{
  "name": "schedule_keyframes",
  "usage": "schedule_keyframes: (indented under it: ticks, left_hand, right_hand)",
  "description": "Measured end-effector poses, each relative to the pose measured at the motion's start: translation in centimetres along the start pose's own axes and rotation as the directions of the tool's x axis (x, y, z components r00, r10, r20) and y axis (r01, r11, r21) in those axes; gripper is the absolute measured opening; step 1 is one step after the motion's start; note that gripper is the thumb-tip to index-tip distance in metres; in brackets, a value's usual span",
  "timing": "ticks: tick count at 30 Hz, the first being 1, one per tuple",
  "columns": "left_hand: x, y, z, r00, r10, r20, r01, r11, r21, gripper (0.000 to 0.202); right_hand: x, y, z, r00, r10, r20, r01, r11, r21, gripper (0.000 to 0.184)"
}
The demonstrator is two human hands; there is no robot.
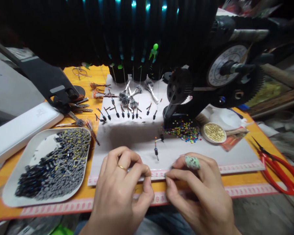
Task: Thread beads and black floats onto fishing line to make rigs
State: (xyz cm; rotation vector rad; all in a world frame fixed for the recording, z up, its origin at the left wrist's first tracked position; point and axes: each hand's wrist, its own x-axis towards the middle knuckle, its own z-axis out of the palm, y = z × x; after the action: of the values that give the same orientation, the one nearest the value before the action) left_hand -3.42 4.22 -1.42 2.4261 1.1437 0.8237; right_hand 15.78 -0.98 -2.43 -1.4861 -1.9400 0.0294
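Both hands low centre of frame, just in front of the white board (222, 156). Left hand (122, 186), gold ring (122, 167) on one finger: thumb and index tips pressed together. Right hand (203, 186), green wrap (192, 162) on one finger: thumb and index tips also together, facing the left's across a small gap. Can't tell if either pinches something thin. Nearest part is the small black piece (156, 151), centre of frame, lying on the board above that gap, clear of both hands. Printed tape (240, 167) runs along the board's front edge, under the gap. Row of black pieces (123, 115) farther up the board. Lower left: white tray (40, 145) of grey and black bits. Right of centre: multicoloured beads (186, 132), bowl (214, 141) of gold bits. Far right: red-handled scissors (281, 174).
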Motion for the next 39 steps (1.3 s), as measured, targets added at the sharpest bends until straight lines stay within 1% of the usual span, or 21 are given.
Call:
schedule_keyframes:
  ticks: [6,10,14,19,25,31,39]
  left_hand:
    - [-0.1,-0.1,0.0,1.0,0.011,0.0,-0.011,1.0,0.026,0.021]
    - [0.1,-0.1,0.2,1.0,0.012,-0.005,-0.011,1.0,0.028,0.019]
    - [0.0,0.0,0.2,1.0,-0.023,-0.008,0.023,0.999,0.032,0.016]
    - [-0.1,0.1,0.0,1.0,-0.017,-0.021,0.018,1.0,0.025,0.017]
    - [-0.2,0.0,-0.1,0.999,-0.035,0.006,0.035,0.999,0.009,0.016]
    - [0.2,0.0,-0.1,0.997,-0.066,0.029,0.067,0.998,-0.014,0.016]
    - [0.2,-0.2,-0.1,0.998,-0.05,0.033,0.051,0.999,-0.019,0.015]
  right_hand:
    - [-0.3,0.7,-0.8,0.999,0.032,-0.014,-0.033,0.999,-0.034,0.019]
    - [-0.4,0.9,-1.1,0.999,0.037,-0.006,-0.037,0.999,-0.027,0.019]
    - [-0.4,0.9,-1.1,0.999,0.041,-0.02,-0.042,0.999,-0.019,0.016]
    - [-0.3,1.0,-1.1,0.999,0.046,-0.005,-0.046,0.999,-0.001,0.016]
    - [-0.3,0.9,-1.2,0.999,0.044,-0.006,-0.044,0.999,-0.001,0.017]
    - [-0.4,1.2,-1.1,1.0,0.029,-0.004,-0.029,0.999,-0.029,0.016]
    - [-0.5,1.1,-1.0,1.0,0.023,-0.016,-0.023,0.999,-0.036,0.015]
